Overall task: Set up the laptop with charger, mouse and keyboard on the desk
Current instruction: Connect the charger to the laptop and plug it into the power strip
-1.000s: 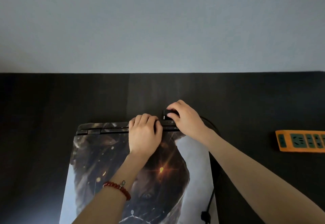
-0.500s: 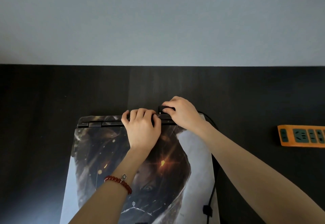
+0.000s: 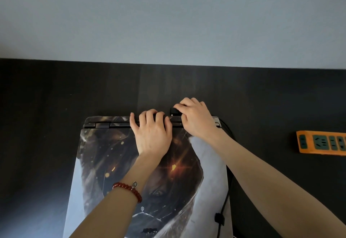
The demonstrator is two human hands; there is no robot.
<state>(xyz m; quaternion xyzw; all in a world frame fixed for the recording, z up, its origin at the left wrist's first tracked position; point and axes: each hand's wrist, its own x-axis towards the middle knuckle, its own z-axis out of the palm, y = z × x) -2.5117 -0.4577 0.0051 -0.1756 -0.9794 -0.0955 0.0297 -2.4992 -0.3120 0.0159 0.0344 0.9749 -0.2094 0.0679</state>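
Note:
A closed laptop (image 3: 104,163) with a dark picture on its lid lies on the black desk (image 3: 56,97). My left hand (image 3: 152,133) rests on the lid with its fingers curled over the rear hinge edge. My right hand (image 3: 196,120) pinches the black charger plug (image 3: 174,111) at the laptop's back edge. The black charger cable (image 3: 225,196) runs down along the laptop's right side. No mouse or keyboard is in view.
An orange power strip (image 3: 322,143) with dark green sockets lies on the desk at the right edge. A pale grey wall (image 3: 168,22) rises behind the desk's far edge.
Both hands stay at the laptop's rear edge. My left hand's fingers have spread a little along the hinge. The view has shifted slightly.

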